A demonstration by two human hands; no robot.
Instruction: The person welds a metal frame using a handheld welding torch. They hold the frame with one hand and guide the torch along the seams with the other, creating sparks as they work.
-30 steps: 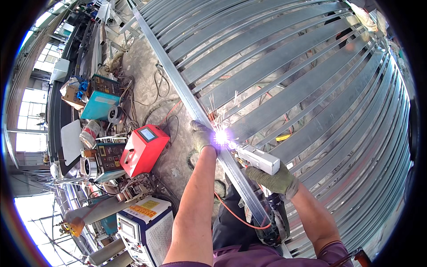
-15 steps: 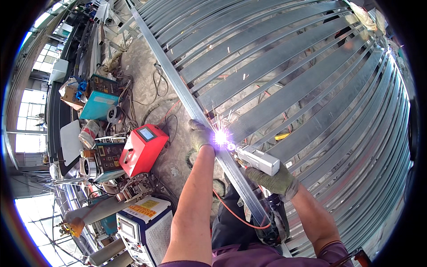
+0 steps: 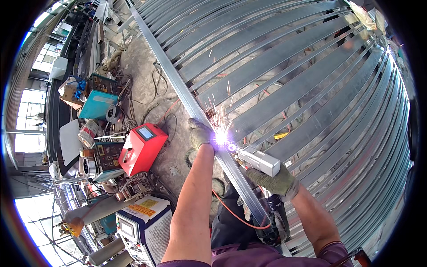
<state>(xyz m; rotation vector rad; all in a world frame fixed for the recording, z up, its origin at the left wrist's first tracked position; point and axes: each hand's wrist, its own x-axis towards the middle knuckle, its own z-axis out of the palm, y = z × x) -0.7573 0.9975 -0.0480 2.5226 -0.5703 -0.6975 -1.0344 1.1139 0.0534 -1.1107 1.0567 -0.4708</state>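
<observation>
My gloved right hand [image 3: 275,181] is closed round a silver handheld welding gun [image 3: 260,161]. Its nozzle points left at a long grey metal rail [image 3: 181,91], where a bright violet-white arc [image 3: 221,137] throws sparks upward. Just left of the arc, my gloved left hand [image 3: 200,135] is wrapped over the rail's edge. Several flat grey metal slats [image 3: 267,118] run from the rail toward the upper right, with narrow bars between them. Glare hides the joint itself and the tips of the left fingers. An orange hose [image 3: 235,216] loops below the rail.
A red box with a screen [image 3: 144,147] stands on the floor at left. Teal machines [image 3: 98,104], a white-and-blue cabinet [image 3: 147,227] and a gas cylinder [image 3: 100,211] are beside it. Cables [image 3: 158,82] trail over the concrete. A yellow object [image 3: 281,135] shows beneath the slats.
The spark spray has changed shape, and flying sparks are in other places. Both hands, the welding gun and the rail stay almost where they were.
</observation>
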